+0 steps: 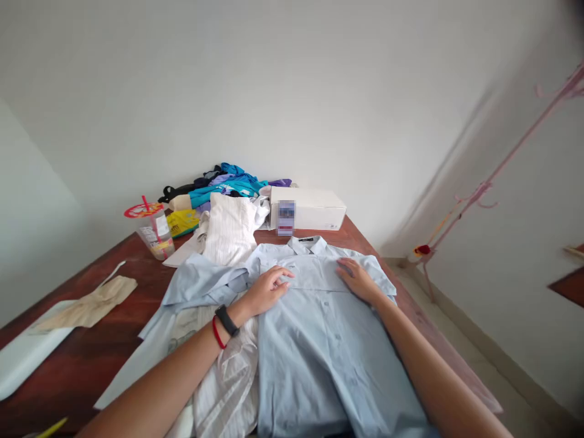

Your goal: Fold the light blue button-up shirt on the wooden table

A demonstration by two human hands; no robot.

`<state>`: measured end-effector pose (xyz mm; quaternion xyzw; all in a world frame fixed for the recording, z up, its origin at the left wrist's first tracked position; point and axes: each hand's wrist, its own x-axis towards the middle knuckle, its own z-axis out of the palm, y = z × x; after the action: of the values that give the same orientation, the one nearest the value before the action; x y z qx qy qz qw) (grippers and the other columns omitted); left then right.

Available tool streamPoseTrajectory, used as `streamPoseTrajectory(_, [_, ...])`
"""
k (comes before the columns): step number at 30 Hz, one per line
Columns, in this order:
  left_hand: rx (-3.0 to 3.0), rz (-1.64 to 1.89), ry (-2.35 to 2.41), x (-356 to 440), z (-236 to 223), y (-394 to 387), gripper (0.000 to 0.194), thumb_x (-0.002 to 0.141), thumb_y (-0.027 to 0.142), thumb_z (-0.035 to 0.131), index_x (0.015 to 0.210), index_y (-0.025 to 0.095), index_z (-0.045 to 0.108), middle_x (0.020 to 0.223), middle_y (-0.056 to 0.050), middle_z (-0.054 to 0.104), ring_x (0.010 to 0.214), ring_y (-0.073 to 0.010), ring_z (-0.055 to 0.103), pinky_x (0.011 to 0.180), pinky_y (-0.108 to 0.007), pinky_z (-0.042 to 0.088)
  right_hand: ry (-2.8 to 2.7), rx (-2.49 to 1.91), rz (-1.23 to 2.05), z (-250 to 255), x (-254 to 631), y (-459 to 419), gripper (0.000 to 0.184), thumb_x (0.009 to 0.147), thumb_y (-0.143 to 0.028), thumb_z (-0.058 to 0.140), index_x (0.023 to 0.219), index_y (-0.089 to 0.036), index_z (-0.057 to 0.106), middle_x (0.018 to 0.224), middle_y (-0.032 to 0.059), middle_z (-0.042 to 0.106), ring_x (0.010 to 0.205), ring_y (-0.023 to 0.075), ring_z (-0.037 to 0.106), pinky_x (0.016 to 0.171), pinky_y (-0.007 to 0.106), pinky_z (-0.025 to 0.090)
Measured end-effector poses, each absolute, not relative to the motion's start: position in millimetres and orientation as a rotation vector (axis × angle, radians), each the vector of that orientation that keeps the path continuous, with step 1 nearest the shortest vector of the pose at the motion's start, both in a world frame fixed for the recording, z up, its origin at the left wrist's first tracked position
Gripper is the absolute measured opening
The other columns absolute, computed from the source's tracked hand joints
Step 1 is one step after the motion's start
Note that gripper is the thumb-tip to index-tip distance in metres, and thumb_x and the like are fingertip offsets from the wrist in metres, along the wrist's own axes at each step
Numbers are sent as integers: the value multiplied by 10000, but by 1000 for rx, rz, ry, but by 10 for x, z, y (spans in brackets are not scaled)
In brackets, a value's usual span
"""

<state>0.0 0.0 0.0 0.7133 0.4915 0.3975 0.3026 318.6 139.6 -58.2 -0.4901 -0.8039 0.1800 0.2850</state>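
Note:
A light blue collared shirt (301,347) lies spread on the table with its collar away from me and its button front facing up. My left hand (269,289) rests on the upper left of the shirt, fingers loosely curved and apart, holding nothing I can see. Flat on the opposite side of the chest lies my right hand (358,280), fingers stretched out near the sleeve. Under and beside the shirt, to the left, is a white striped garment (228,377), partly covered by blue cloth.
Behind the shirt stand a white box (314,207) and a folded white striped garment (230,228). A heap of coloured clothes (232,185) lies against the wall. To the left are a plastic cup (155,234) with a straw and a brown paper piece (100,301). A pink rack (502,167) leans at right.

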Motion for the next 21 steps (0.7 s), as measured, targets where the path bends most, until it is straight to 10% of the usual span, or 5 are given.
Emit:
streamPoseTrajectory(10, [2040,715,1406,105,161,-94,243,987,318,546,1139,213,704,1043,-58,784,1002,-225,732,848,-314,543,-1984,-1186,614,-616,3287,1439,345,881,-338,644,1190,-242,764,1399,112,656,1368,365,536,1183,538,356])
streamPoseTrajectory(21, [2115,721,1411,102,154,-94,268,993,320,538,1127,195,733,1048,-49,794,992,-213,738,850,-306,556,-1795,-1372,442,-384,3364,1310,313,933,-289,524,1093,-207,780,1065,61,792,916,234,700,914,346,507])
